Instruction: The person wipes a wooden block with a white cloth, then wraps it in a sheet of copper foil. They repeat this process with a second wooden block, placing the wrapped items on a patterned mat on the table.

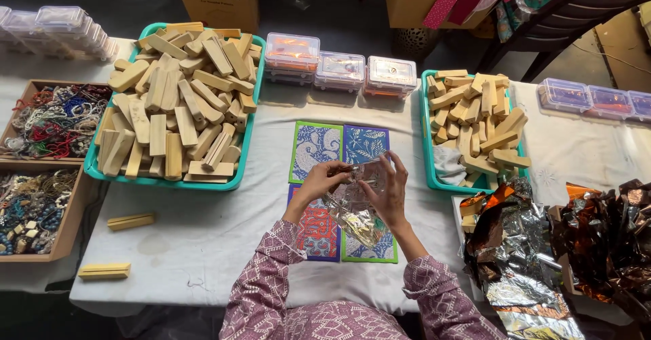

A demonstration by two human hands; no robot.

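My left hand (324,179) and my right hand (388,192) are raised together over the middle of the table, both gripping a crinkled clear plastic bag (352,204) with a small gold-coloured piece inside. The left fingers pinch its top edge and the right hand cups its side. Beneath the hands lie several square patterned cards (317,150) in blue, green and red, set in a block on the white cloth (203,231).
A large teal tray (166,181) heaped with wooden blocks stands left, a smaller teal tray (428,150) right. Clear lidded boxes (339,72) line the back. Bead trays (41,119) sit far left, crumpled foil sheets (522,258) right. Two loose wooden blocks (130,221) lie front left.
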